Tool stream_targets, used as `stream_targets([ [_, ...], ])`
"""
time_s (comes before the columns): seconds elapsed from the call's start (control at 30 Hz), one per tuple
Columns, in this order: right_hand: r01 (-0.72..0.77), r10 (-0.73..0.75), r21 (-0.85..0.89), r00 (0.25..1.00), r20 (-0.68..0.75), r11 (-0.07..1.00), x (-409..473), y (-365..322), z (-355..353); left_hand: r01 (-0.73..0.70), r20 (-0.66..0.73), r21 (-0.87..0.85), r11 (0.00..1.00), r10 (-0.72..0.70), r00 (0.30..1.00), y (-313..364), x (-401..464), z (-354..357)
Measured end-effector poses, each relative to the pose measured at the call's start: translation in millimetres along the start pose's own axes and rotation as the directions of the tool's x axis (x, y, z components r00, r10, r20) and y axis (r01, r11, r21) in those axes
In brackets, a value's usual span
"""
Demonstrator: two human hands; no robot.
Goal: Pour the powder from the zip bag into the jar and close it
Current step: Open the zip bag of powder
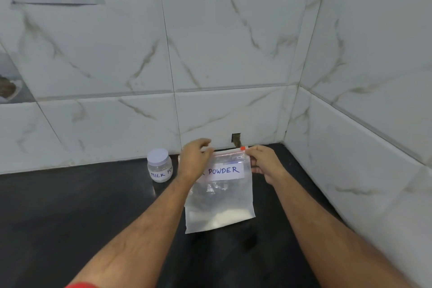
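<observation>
A clear zip bag (222, 201) with a white label reading "POWDER" hangs upright above the dark counter, white powder settled in its bottom. Its red zip strip runs along the top, with an orange slider (243, 148) at the right end. My left hand (195, 161) grips the bag's top left corner. My right hand (263, 162) pinches the top right corner just below the slider. A small clear jar (160, 168) with a white lid on and a "MILK PO..." label stands on the counter left of the bag, apart from it.
The dark counter (70, 217) meets marble-patterned tiled walls behind and on the right, forming a corner (284, 145). A small hole (236, 138) sits in the back wall just above the counter behind the bag.
</observation>
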State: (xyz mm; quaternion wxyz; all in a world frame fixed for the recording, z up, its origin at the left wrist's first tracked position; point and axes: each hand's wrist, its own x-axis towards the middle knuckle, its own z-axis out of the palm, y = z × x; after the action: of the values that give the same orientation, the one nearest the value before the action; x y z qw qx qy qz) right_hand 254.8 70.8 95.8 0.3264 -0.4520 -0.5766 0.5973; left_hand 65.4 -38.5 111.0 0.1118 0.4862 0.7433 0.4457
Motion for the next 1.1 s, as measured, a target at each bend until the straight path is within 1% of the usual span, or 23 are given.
stream_targets([
  [0.07, 0.014, -0.014, 0.004, 1.0, 0.013, 1.0, -1.1, 0.2, 0.3, -0.114, 0.094, 0.043, 0.992, 0.11, 0.989, 27.2, 10.6, 14.8],
  [0.1, 0.015, -0.015, 0.015, 1.0, 0.019, 1.0, -1.6, 0.8, -0.4, -0.143, 0.149, 0.058, 0.988, 0.133, 0.98, 37.8, 14.6, 22.4],
  [0.17, 0.01, -0.011, 0.04, 1.0, 0.028, 0.999, -1.5, 1.6, -1.6, -0.143, 0.277, 0.071, 0.987, 0.118, 0.954, 49.3, 21.2, 34.2],
  [0.23, 0.007, -0.009, 0.042, 1.0, 0.029, 0.999, -1.7, 1.6, -3.1, -0.105, 0.353, 0.062, 0.993, 0.076, 0.932, 49.8, 26.0, 40.3],
  [0.37, 0.006, -0.007, 0.055, 1.0, 0.026, 0.998, -4.2, 1.6, -5.4, -0.022, 0.378, 0.011, 1.0, 0.016, 0.926, 41.6, 30.3, 41.9],
  [0.5, 0.003, -0.005, 0.082, 1.0, 0.027, 0.997, -4.8, 1.4, -6.7, 0.021, 0.422, -0.069, 0.997, 0.01, 0.907, 40.6, 31.6, 42.0],
  [0.6, 0.001, -0.004, 0.103, 1.0, 0.025, 0.995, -3.2, 1.4, -8.7, 0.025, 0.423, -0.092, 0.995, 0.017, 0.906, 41.4, 33.5, 45.2],
  [0.77, 0.011, -0.014, 0.139, 1.0, 0.022, 0.99, -0.8, 0.5, -12.7, -0.01, 0.433, -0.073, 0.997, 0.041, 0.9, 43.2, 37.0, 49.9],
  [0.9, 0.021, -0.022, 0.121, 1.0, 0.001, 0.992, 1.7, -2.5, -14.3, -0.05, 0.451, -0.053, 0.997, 0.068, 0.89, 47.1, 41.2, 49.8],
  [1.1, 0.04, -0.038, 0.091, 0.999, -0.025, 0.995, 2.2, -3.9, -12.2, -0.152, 0.479, 0.033, 0.988, 0.117, 0.87, 49.9, 45.4, 51.3],
])
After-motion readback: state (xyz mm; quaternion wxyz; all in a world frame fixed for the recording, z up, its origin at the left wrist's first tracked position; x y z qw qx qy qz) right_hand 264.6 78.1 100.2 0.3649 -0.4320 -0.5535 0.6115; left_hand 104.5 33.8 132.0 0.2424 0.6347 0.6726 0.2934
